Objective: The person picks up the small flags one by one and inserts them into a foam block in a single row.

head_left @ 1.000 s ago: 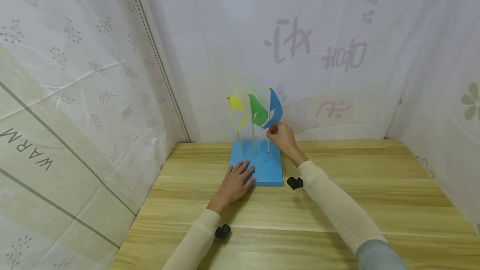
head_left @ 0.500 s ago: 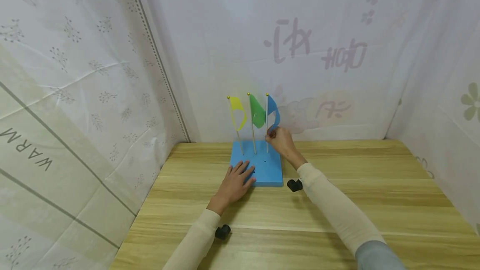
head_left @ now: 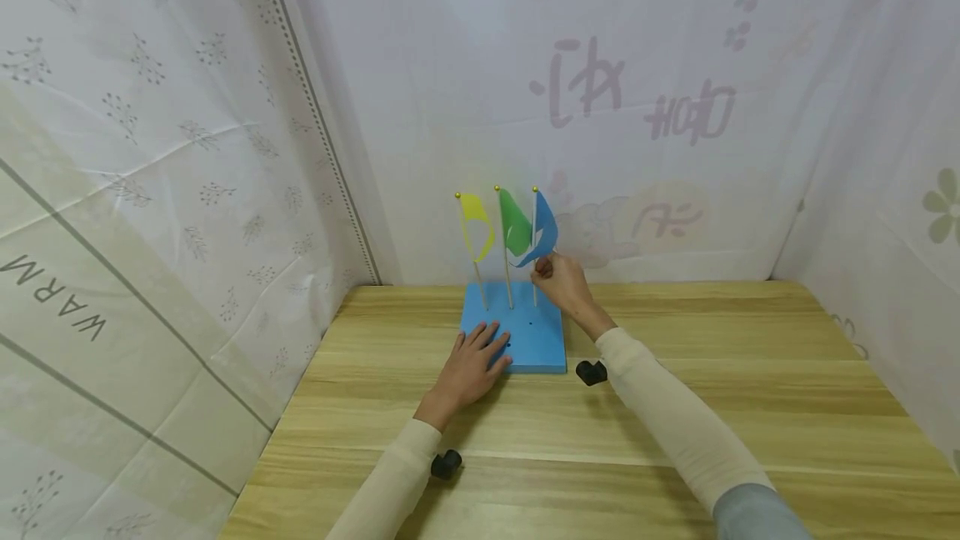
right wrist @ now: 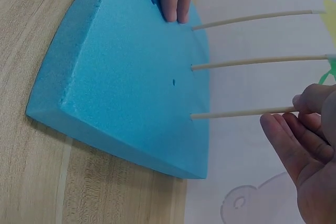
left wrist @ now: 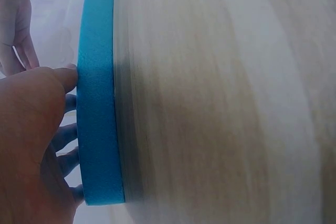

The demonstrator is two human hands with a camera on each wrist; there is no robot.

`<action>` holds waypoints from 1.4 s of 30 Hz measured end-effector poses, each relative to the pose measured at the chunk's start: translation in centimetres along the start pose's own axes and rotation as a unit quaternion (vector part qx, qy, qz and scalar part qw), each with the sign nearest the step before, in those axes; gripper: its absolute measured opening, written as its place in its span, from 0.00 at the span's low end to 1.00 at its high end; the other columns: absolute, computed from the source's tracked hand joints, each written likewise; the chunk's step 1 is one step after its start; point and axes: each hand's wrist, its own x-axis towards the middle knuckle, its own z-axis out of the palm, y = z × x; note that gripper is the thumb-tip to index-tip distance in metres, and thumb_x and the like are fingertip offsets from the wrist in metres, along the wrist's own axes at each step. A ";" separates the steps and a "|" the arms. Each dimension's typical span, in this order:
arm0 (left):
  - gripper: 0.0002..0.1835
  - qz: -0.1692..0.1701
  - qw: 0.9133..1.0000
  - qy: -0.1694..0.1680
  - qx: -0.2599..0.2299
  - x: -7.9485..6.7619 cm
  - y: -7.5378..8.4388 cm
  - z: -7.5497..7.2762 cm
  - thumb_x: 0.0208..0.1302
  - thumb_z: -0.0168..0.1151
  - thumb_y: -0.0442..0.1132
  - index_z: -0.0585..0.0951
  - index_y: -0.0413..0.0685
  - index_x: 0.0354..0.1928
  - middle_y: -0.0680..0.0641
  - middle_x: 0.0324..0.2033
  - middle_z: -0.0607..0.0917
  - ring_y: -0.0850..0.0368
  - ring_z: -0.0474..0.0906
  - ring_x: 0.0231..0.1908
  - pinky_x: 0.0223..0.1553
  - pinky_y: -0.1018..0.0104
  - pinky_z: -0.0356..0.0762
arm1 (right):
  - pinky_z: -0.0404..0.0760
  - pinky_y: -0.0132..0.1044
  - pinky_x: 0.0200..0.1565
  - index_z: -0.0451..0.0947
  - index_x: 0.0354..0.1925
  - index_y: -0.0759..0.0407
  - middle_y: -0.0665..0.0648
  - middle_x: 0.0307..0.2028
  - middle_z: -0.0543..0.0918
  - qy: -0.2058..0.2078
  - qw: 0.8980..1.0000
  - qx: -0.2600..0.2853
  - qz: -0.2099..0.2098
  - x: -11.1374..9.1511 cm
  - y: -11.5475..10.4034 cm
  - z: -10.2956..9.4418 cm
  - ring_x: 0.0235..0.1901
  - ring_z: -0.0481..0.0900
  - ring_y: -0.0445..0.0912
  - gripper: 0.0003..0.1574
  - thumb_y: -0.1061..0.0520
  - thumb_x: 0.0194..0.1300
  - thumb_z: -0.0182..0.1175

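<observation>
A blue foam block (head_left: 546,348) lies flat on the table. Three small flags on thin sticks rise from its back row: yellow (head_left: 472,207), green (head_left: 516,227) and blue (head_left: 546,227), left to right. My right hand (head_left: 567,283) pinches the blue flag's stick (right wrist: 236,114) below the cloth, between thumb and fingers. In the right wrist view that stick's lower end sits in the foam. My left hand (head_left: 471,367) rests on the block's front left, fingers spread; the left wrist view shows its thumb by the block's side edge (left wrist: 97,98).
A small hole (right wrist: 174,82) shows in the block in front of the sticks, and another (head_left: 508,345) near my left fingers. Black wrist devices (head_left: 592,372) hang by both sleeves. Patterned curtains (head_left: 450,65) enclose the wooden table (head_left: 712,407) behind and at both sides.
The blue flag has come down a little and shifted slightly left, with my right hand gripping its stick lower than before. Its cloth has flapped. My left hand has stayed put.
</observation>
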 end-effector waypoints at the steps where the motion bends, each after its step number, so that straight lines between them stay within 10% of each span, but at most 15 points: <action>1: 0.29 0.000 1.000 -0.001 0.000 0.0 0.0 0.0 0.83 0.55 0.53 0.72 0.49 0.79 0.40 0.81 0.66 0.37 0.59 0.82 0.80 0.29 0.55 | 0.91 0.48 0.47 0.84 0.41 0.67 0.65 0.40 0.90 0.000 1.000 0.000 0.002 0.0 0.0 0.0 0.42 0.91 0.56 0.07 0.61 0.71 0.68; 31: 0.30 0.001 1.000 -0.003 0.003 0.0 0.1 0.0 0.83 0.55 0.52 0.72 0.49 0.79 0.40 0.81 0.66 0.37 0.59 0.82 0.80 0.29 0.54 | 0.90 0.48 0.39 0.84 0.40 0.64 0.64 0.34 0.90 0.016 1.000 -0.009 0.005 -0.5 0.3 -1.3 0.37 0.91 0.56 0.04 0.61 0.72 0.67; 42: 0.31 -0.004 1.000 -0.010 0.004 0.0 -0.1 0.1 0.84 0.53 0.54 0.69 0.51 0.81 0.42 0.82 0.63 0.38 0.56 0.83 0.81 0.30 0.52 | 0.67 0.32 0.22 0.83 0.38 0.62 0.59 0.22 0.86 0.030 0.999 -0.019 -0.011 -0.7 0.9 -1.5 0.14 0.67 0.39 0.05 0.61 0.72 0.65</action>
